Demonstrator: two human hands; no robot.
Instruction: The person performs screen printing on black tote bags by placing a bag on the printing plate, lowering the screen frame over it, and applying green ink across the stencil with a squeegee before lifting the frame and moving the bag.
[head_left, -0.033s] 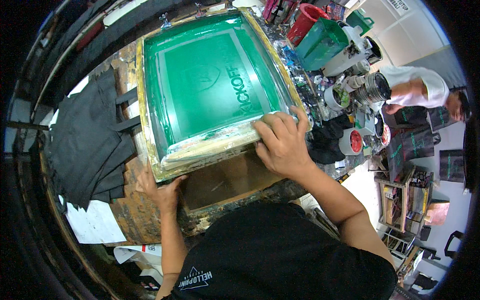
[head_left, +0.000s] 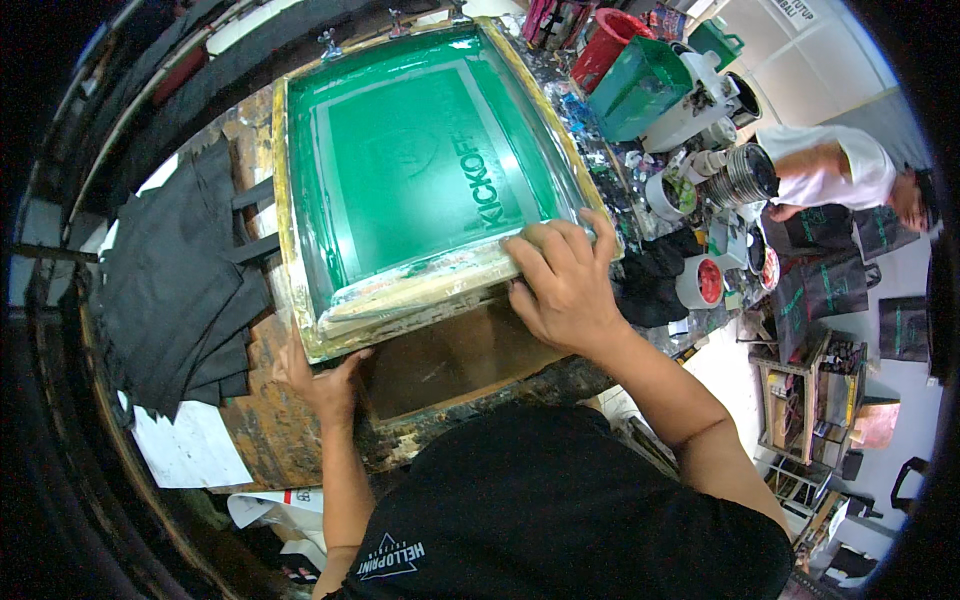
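A screen-printing frame (head_left: 282, 200) with yellowed, ink-stained edges fills the middle, its green mesh (head_left: 400, 170) bearing a faint emblem and lettering. Its near side is raised above a brown board (head_left: 450, 375). My right hand (head_left: 568, 285) grips the near rim toward the right corner, fingers over the top and thumb below. At the near left corner my left hand (head_left: 325, 385) holds the frame from underneath, thumb on one side and fingers on the other; some fingertips are hidden. Metal clamps (head_left: 330, 42) show at the far edge.
Dark cloth pieces (head_left: 180, 280) lie stacked on the left of the worktable, above a white sheet (head_left: 190, 450). Ink tubs, including a red one (head_left: 703, 283), and a green container (head_left: 640, 90) crowd the right side. Another person (head_left: 830, 165) stands beyond them.
The person at the right has shifted slightly. My hands and the frame stay almost where they were.
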